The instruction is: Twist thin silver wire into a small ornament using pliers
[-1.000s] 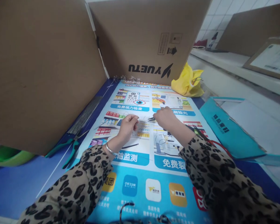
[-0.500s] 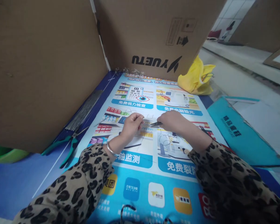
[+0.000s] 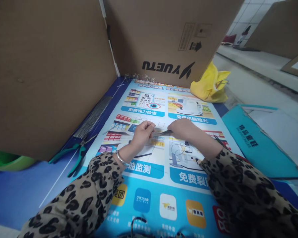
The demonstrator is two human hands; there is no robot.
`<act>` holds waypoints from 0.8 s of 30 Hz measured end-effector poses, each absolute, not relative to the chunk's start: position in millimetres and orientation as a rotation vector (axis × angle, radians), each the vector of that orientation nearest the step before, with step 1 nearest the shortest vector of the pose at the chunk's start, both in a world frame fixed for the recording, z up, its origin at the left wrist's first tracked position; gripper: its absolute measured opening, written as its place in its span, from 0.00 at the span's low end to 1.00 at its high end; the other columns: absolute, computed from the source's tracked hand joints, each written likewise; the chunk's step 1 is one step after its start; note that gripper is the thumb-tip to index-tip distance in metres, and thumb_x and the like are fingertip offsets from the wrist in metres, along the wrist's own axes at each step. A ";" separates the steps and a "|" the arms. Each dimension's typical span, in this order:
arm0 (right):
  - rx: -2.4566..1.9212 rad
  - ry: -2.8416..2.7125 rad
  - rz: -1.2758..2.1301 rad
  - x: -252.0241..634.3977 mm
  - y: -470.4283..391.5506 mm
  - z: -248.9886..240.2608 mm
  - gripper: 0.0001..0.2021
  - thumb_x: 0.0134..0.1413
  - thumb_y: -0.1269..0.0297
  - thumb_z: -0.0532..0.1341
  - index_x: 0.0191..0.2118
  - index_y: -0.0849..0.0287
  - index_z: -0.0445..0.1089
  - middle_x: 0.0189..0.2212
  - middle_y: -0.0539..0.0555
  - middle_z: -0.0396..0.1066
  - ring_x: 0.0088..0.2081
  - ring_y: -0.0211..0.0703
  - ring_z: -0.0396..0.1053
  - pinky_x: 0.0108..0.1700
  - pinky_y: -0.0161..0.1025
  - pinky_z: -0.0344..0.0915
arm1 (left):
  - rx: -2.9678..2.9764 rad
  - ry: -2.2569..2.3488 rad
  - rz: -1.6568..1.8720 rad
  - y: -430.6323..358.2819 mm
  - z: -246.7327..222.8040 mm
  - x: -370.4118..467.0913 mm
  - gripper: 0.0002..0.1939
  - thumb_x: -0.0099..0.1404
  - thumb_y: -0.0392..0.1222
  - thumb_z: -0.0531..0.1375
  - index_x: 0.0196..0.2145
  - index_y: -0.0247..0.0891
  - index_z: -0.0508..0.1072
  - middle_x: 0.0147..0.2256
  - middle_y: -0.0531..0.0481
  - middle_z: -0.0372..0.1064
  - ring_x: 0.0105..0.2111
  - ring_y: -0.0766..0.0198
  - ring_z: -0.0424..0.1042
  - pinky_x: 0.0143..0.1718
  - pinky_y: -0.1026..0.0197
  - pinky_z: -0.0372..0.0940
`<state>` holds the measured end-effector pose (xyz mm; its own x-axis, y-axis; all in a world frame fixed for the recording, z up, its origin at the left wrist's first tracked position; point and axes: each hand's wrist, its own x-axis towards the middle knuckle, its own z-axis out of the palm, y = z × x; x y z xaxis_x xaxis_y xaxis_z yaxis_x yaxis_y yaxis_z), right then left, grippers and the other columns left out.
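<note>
My left hand is closed in a pinch over the printed poster; a thin wire seems to be at its fingertips, hard to make out. Opposite it, my right hand is wrapped round needle-nose pliers. Their dark jaws point left toward the pinching fingers, and the handles are hidden in the palm. Just beyond the jaws lies a small bent wire piece. More thin wire loops rest on the poster below my right hand.
A bundle of straight wires and green-handled pliers lie at the left. Cardboard walls stand left and behind. A yellow bag and a turquoise box lid are on the right. A green bowl sits far left.
The view has shifted slightly, so everything appears a little further right. The pliers' jaws look closer together than before. Both hands stay in nearly the same place.
</note>
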<state>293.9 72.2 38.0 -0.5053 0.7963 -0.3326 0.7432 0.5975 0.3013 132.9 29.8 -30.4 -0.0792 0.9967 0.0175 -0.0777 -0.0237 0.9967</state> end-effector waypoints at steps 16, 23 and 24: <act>1.273 2.351 0.141 291.5 75.7 39.0 0.12 0.50 0.65 0.55 0.38 0.57 0.73 0.38 0.61 0.73 0.40 0.54 0.70 0.34 0.42 0.62 | 1.173 1.215 1.311 31.0 -34.5 131.9 0.09 0.57 0.45 0.58 0.27 0.37 0.68 0.22 0.56 0.64 0.16 0.74 0.58 0.20 0.69 0.55; 1.254 2.310 0.074 284.1 86.0 38.7 0.11 0.48 0.63 0.57 0.36 0.57 0.74 0.35 0.60 0.74 0.38 0.51 0.70 0.31 0.39 0.61 | 1.186 1.216 1.300 32.5 -36.8 131.9 0.08 0.57 0.45 0.57 0.27 0.37 0.68 0.22 0.55 0.64 0.16 0.74 0.58 0.18 0.69 0.53; 1.250 2.308 0.072 283.2 86.9 38.4 0.11 0.48 0.63 0.57 0.36 0.57 0.74 0.35 0.60 0.74 0.37 0.51 0.70 0.31 0.39 0.61 | 1.181 1.217 1.300 32.6 -36.6 132.1 0.08 0.57 0.45 0.57 0.27 0.37 0.68 0.22 0.55 0.64 0.16 0.74 0.58 0.18 0.69 0.53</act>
<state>283.2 86.9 38.4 -0.4465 0.7957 -0.4092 0.7689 0.5751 0.2794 132.1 32.6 -36.6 -0.0668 0.9971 0.0362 -0.0302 -0.0383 0.9988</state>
